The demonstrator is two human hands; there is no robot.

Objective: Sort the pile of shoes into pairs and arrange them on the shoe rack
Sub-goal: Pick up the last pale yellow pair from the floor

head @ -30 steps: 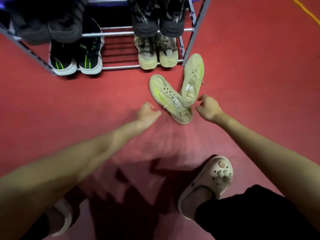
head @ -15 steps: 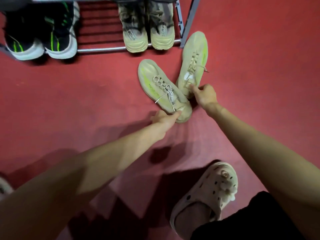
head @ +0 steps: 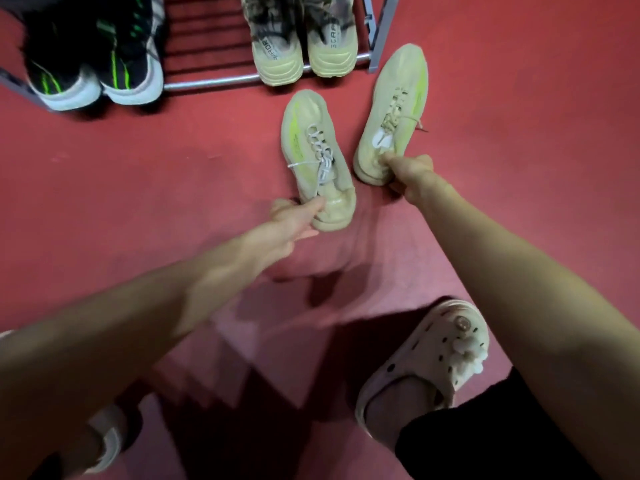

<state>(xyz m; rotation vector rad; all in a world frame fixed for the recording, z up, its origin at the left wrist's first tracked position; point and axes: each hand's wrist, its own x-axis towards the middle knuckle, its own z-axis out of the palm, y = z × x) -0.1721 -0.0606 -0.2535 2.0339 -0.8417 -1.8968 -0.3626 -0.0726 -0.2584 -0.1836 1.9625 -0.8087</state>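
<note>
The left hand point(head: 294, 220) pinches the heel of one pale yellow-green shoe point(head: 317, 157), and the right hand point(head: 410, 173) grips the heel of its mate point(head: 393, 109); both shoes lie toes pointing away from the hands, side by side but apart, on the red floor point(head: 156, 174). Just beyond them stands the shoe rack point(head: 221, 81), its metal bars showing bare between two pairs already set on the lowest shelf: black shoes with green stripes point(head: 93, 64) beyond the left hand, beige trainers point(head: 301, 46) straight ahead. So the sorting looks nearly finished; this last visible pair seems matched and only needs lifting onto the rack. Whether other shoes wait out of view cannot be told. The floor is smooth and dimly lit, crossed by the person's shadow near their own pale clog point(head: 433, 362).
</note>
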